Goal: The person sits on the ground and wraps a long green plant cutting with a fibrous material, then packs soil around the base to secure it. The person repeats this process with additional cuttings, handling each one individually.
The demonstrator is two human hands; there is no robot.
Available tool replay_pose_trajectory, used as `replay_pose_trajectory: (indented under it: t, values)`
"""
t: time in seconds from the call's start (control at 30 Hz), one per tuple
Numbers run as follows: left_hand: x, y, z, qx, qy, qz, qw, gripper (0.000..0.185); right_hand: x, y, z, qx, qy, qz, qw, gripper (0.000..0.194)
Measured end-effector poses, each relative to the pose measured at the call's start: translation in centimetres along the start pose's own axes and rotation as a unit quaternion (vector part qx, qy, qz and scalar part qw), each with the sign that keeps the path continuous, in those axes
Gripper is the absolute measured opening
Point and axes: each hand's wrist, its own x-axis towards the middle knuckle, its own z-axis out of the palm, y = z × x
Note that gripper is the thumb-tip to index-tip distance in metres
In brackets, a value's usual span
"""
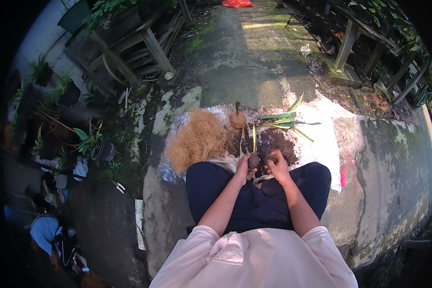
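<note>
My left hand [243,167] is closed around a dark ball of soil [253,161], from which a yellow-edged snake plant leaf [254,138] rises upright. Close beside it, my right hand [280,167] grips a small clump of soil [271,158] in its fingers. Loose dark soil [282,145] is heaped just beyond both hands. Cut snake plant leaves [287,120] lie past that heap. A fibre-wrapped ball [238,120] with a dark stem on top stands left of the leaves. Further left spreads a big tangle of tan coconut fibre [198,138]. All rests on a white woven sack [320,144].
Concrete paving [244,81] surrounds the sack. White-handled pruning shears [119,187] lie to the left, near a potted plant [104,149]. Wooden plant benches [158,50] flank the path. A person in a blue shirt [44,232] is at lower left. Far ahead lies a red plastic bag [236,3].
</note>
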Motion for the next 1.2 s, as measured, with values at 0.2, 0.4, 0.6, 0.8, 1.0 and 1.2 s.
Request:
replay_pose_trajectory:
  t: [0.2, 0.4, 0.6, 0.8, 1.0, 1.2]
  values:
    - [-0.7, 0.2, 0.0, -0.045, 0.013, 0.015, 0.999, 0.037, -0.8, -0.4, 0.4, -0.163, 0.007, -0.123, 0.979, 0.036]
    - [-0.6, 0.2, 0.6, -0.046, 0.021, 0.014, 0.999, 0.031, 0.3, 1.7, -0.3, -0.143, -0.015, -0.050, 0.988, 0.043]
    - [-0.8, 0.4, 0.0, -0.086, 0.000, 0.048, 0.995, 0.035, 0.0, 0.2, 0.1, -0.176, -0.007, -0.058, 0.983, 0.032]
    - [0.6, -0.5, -0.5, -0.164, -0.015, 0.024, 0.986, 0.035, 0.1, 0.9, -0.3, -0.123, 0.009, -0.061, 0.991, 0.029]
    - [0.1, -0.5, 0.0, -0.153, -0.055, 0.018, 0.986, 0.035, -1.2, -2.7, 0.7, 0.092, -0.021, -0.001, 0.996, 0.023]
    - [-0.1, 0.2, 0.8, -0.135, -0.071, 0.014, 0.988, 0.035, -0.8, -2.5, 2.3, -0.004, -0.036, -0.024, 0.999, 0.027]
